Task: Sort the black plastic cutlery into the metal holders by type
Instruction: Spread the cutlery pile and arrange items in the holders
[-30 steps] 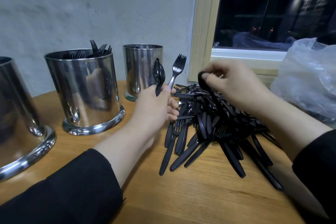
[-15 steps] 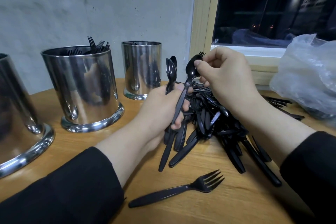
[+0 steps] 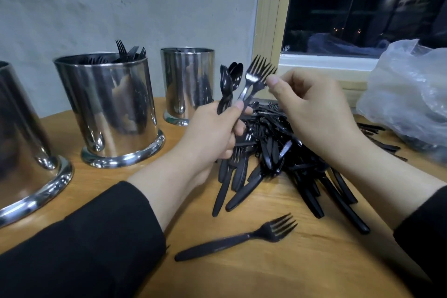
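Several spoons (image 3: 227, 84) and forks (image 3: 257, 75) are gripped together in the left hand (image 3: 212, 133), fork tines pinched by the right hand (image 3: 312, 106), so types could be mixed or dropped.

Black long sleeves (image 3: 79, 244), bare hands (image 3: 210, 133)

1. The three holders, the near-left one (image 3: 26, 152), the middle one (image 3: 108, 109) and the far one (image 3: 187, 82), are showing polished metal, mirror-bright and smooth.
2. The cutlery pile (image 3: 285, 147) and the lone fork (image 3: 237, 241) are looking like black plastic with a slight gloss.
3. The table (image 3: 278, 271) is showing smooth, lightly varnished wood with visible grain.
4. The bag (image 3: 408, 94) is appearing as thin, crinkled, translucent plastic.
5. The wall (image 3: 121, 0) is looking matt and rough.
6. The sleeves (image 3: 79, 254) are appearing as matt black cloth.
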### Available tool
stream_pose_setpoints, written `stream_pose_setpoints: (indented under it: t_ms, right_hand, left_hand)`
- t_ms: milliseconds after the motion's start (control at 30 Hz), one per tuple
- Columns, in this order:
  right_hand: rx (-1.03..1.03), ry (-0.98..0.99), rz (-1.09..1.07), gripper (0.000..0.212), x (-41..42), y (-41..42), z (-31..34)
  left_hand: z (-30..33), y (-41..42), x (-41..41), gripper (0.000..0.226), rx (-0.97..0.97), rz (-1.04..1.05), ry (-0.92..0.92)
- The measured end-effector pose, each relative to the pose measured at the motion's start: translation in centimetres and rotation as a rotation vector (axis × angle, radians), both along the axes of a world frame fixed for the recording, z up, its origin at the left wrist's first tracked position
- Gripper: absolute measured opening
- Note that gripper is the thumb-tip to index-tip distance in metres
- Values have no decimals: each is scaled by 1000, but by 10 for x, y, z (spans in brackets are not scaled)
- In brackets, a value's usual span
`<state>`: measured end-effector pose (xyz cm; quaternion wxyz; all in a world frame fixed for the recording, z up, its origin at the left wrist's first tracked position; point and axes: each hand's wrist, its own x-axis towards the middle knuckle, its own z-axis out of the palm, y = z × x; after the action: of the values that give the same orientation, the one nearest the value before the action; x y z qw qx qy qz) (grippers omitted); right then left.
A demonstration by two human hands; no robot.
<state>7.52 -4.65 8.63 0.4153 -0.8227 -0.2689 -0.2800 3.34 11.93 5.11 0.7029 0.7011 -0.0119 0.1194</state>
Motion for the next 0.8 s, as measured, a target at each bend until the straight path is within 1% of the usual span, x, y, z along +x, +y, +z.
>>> stream_pose_setpoints:
  t_ms: [100, 167, 200, 300, 400, 433, 500, 567, 600, 700, 800]
  right_hand:
    - [-286, 80, 39, 48, -32, -22, -9]
    - [-498, 219, 89, 50, -55, -35, -14]
    - [-572, 299, 116, 52, -66, -40, -15]
    - [-662, 445, 162, 56, -83, -50, -20]
    - [-732, 476, 182, 59, -87, -52, -27]
    - [-736, 486, 195, 54, -87, -51, -31]
    - [-692, 513, 224, 35, -85, -49, -36]
    - [-598, 520, 230, 15, -84, -48, -39]
    - [-543, 511, 226, 10, -84, -48, -40]
    - [-355, 442, 207, 8, -81, -50, -37]
    - [-128, 310, 175, 13, -74, -56, -32]
  left_hand:
    - [0, -1, 0, 29, 33, 11, 2]
    - [0, -3, -1, 29, 40, 12, -4]
    - [0, -4, -1, 30, 44, 15, -9]
    - [1, -4, -3, 30, 91, 30, -21]
    - [1, 0, -2, 30, 162, 51, -40]
    - [2, 1, -2, 30, 184, 60, -49]
    - [3, 4, -1, 30, 226, 84, -63]
    - [4, 8, -1, 31, 263, 97, -73]
    - [4, 9, -1, 31, 270, 98, -77]
    - [5, 12, -1, 30, 282, 90, -83]
    - [6, 8, -3, 29, 310, 35, -57]
